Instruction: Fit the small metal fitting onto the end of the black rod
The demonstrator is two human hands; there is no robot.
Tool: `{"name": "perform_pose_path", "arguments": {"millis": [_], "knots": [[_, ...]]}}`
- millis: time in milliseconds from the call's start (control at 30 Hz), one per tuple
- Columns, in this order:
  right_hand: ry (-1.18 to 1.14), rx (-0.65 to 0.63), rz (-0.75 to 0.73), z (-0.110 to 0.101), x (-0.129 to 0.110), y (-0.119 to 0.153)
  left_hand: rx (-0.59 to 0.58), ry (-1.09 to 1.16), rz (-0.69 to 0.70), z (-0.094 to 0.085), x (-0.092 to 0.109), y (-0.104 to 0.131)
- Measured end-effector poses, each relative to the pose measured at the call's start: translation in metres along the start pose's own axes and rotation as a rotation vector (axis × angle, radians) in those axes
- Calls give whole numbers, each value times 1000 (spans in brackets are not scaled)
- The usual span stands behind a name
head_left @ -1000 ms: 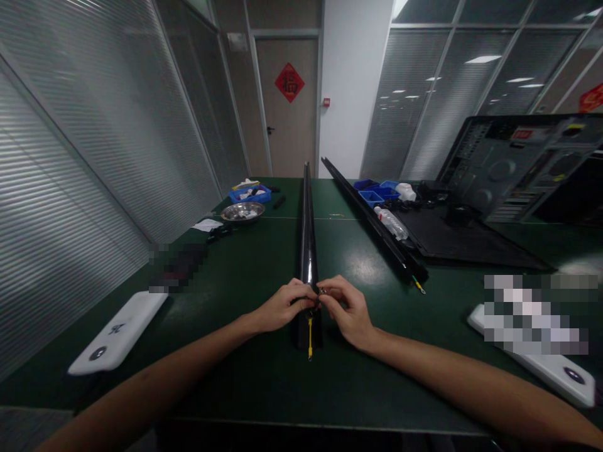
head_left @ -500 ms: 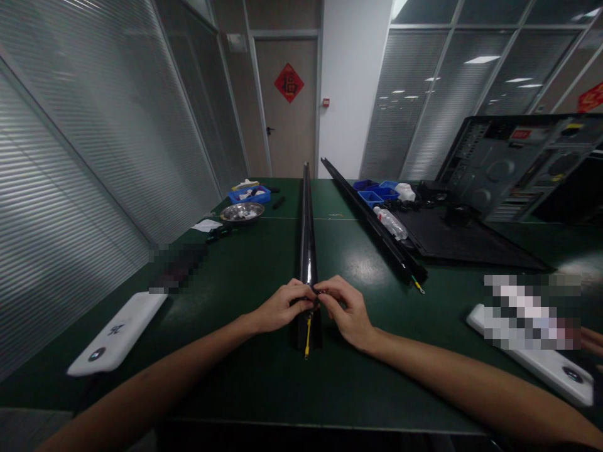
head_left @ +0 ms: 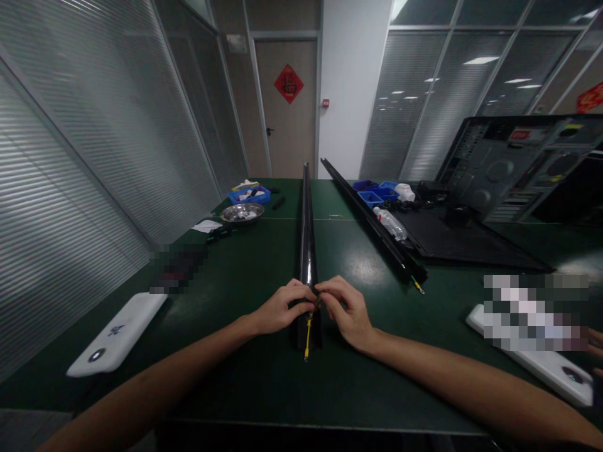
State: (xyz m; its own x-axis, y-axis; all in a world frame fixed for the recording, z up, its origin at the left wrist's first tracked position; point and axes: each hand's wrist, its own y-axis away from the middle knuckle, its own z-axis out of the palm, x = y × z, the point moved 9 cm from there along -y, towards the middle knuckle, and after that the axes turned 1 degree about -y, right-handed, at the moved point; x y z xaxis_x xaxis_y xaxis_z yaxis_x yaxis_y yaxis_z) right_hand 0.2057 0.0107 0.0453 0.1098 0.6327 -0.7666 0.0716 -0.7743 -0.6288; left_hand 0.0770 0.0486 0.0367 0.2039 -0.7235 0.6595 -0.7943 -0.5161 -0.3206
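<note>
Black rail [head_left: 308, 235] lies lengthwise on the green desk [head_left: 264, 389], running from the upper centre of the frame down to just below the middle, where I have both hands at its near end. On my feed, the left hand [head_left: 287, 306] rests over that end from the left, thumb and forefinger close together; I cannot tell whether they clamp the rail or something on it. The right hand [head_left: 347, 312] meets it from the right, its fingers pinched on a small part [head_left: 318, 301] too blurred for me to name. Below the hands, a yellow wire [head_left: 308, 339] with a ring terminal hangs toward the lower centre. Right of centre I see a second black rail [head_left: 370, 216] lying at a slant, a green-and-yellow wire [head_left: 417, 285] at its near end and a clear bottle [head_left: 391, 224] just beside it. Blue bins [head_left: 370, 200] sit near its far part, and a computer case [head_left: 506, 166] stands in the upper right. At left of centre I see a metal bowl [head_left: 224, 215], with a white device [head_left: 120, 333] in the lower left and another person's hand [head_left: 596, 342], partly cut off, at the right edge.
</note>
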Motion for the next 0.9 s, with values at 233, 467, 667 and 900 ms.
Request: {"name": "perform_pose_path", "arguments": {"millis": [233,467,667,900], "knots": [[-23,-1,23,1,3,1,29,21,0,0,-3,0],[-17,-5,28,1,3,-1,19,23,-22,-1,0,-1],[10,-23,14,1,-1,-2,22,8,-18,-2,-1,-1],[22,-38,-16,2,-4,-1,17,12,-9,-3,0,0]]}}
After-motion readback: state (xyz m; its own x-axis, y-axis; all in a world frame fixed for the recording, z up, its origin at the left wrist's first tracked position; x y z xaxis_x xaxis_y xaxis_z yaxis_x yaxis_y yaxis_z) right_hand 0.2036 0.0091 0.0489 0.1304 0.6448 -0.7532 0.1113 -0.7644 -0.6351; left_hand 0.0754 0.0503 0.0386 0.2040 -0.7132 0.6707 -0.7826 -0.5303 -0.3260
